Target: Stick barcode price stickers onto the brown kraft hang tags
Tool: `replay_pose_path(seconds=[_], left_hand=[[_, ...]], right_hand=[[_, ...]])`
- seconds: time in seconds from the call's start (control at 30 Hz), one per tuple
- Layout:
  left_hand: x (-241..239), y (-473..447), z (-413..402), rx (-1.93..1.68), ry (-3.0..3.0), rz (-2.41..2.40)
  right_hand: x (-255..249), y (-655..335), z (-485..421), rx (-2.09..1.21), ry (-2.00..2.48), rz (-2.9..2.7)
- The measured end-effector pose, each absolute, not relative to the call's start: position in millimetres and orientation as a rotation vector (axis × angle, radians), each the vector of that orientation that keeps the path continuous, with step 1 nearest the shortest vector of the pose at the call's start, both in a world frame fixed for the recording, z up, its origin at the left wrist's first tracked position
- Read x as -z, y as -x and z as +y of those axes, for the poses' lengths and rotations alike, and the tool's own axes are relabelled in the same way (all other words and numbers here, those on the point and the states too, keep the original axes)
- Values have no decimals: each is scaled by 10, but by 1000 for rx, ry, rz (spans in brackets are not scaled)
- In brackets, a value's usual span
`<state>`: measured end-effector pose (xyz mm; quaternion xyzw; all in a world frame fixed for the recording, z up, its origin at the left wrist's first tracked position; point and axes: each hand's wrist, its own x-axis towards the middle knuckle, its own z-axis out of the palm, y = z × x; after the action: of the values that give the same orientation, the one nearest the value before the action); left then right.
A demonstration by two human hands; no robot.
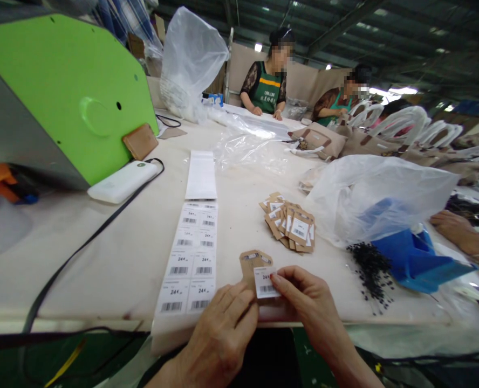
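My left hand (223, 326) and my right hand (302, 302) meet at the table's near edge. Together they pinch a brown cardboard hang tag (252, 263) with a white barcode sticker (265, 283) on its lower part; the right fingertips press on the sticker. Just left of them lies a long strip of barcode labels (191, 258) in two columns, running away from me. A fanned pile of finished brown tags (290, 222) with stickers lies a little beyond the hands.
A green machine housing (61, 97) fills the left, with a white power bank (122, 180) and black cable (81, 245). Clear plastic bags (369, 194), a blue bag (413, 258) and black fasteners (371, 267) sit right. Another person's arm (462, 234) rests far right; two people sit across.
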<state>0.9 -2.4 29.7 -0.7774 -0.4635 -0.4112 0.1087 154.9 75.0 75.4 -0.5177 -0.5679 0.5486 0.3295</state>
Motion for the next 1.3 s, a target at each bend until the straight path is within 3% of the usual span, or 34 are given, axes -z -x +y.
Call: replay_pose_path(seconds=[1.3], left_hand=[[-96,45,-17,1308,2172,-1211]], right_hand=[[-746,-1422,882,-1404,1525,-1712]])
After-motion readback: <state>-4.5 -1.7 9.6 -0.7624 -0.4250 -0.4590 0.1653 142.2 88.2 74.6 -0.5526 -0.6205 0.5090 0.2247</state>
